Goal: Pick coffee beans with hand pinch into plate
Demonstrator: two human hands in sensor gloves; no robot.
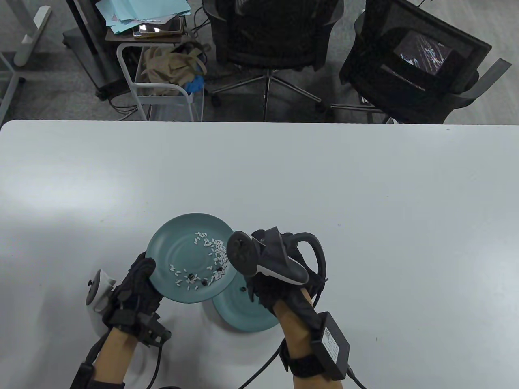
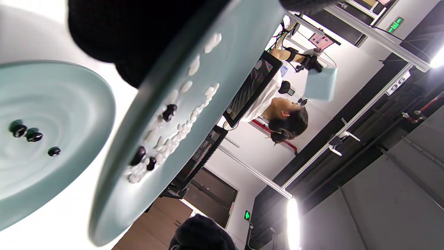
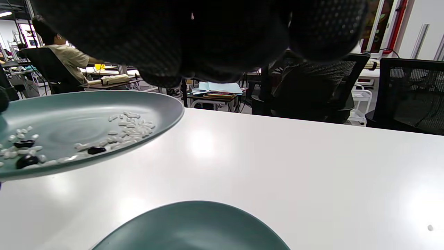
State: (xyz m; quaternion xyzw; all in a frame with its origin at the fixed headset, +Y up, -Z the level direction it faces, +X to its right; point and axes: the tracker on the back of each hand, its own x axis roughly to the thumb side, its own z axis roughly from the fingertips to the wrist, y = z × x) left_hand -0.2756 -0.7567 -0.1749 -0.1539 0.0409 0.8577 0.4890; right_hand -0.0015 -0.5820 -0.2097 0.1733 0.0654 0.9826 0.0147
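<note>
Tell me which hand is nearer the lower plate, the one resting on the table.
Right. The right hand hovers directly above the lower plate, overlapping its far edge. The left hand sits off to that plate's left, gripping the raised plate by its rim.

You have a white table [image 1: 365, 194] before you. Only one teal plate [image 1: 243, 314] lies directly on it, near your edge, left of centre, with a few dark coffee beans [image 2: 33, 136] in it.

Grey floor; two black mesh chairs [image 1: 269, 36] behind white table [image 1: 365, 182], white cart [image 1: 162, 87] w/ papers.
</note>
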